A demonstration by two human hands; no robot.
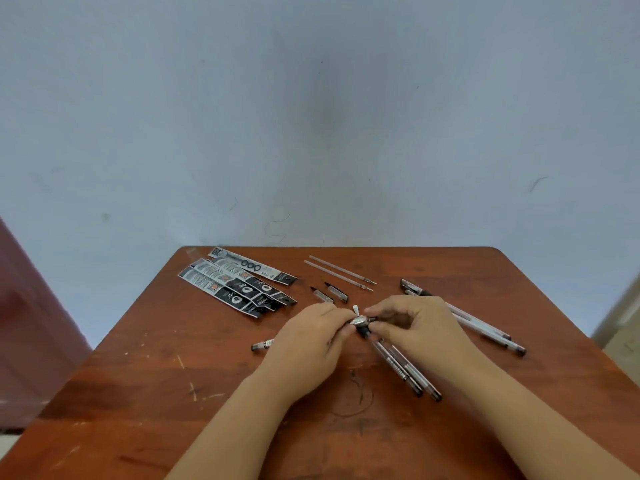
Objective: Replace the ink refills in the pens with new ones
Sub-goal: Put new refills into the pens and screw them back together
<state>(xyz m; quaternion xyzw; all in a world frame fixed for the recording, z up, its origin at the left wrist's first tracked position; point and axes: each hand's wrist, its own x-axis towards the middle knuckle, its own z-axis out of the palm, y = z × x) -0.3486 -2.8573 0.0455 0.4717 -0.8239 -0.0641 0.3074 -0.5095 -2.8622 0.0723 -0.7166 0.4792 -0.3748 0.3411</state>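
Both hands meeting at table point(145, 393) centre; left hand point(311, 341) and right hand point(412, 327) fingers curled, pinching one pen point(362, 322); packets point(239, 285) at 10 o'clock; two refills point(341, 273) at 12; pens point(485, 327) at 3.

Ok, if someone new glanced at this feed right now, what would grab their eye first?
Probably the two hands, left hand and right hand, meeting at the middle of the wooden table, pinching a small pen part between them. Next, the black-and-white refill packets fanned out at the far left, and two bare refills lying beyond the hands.
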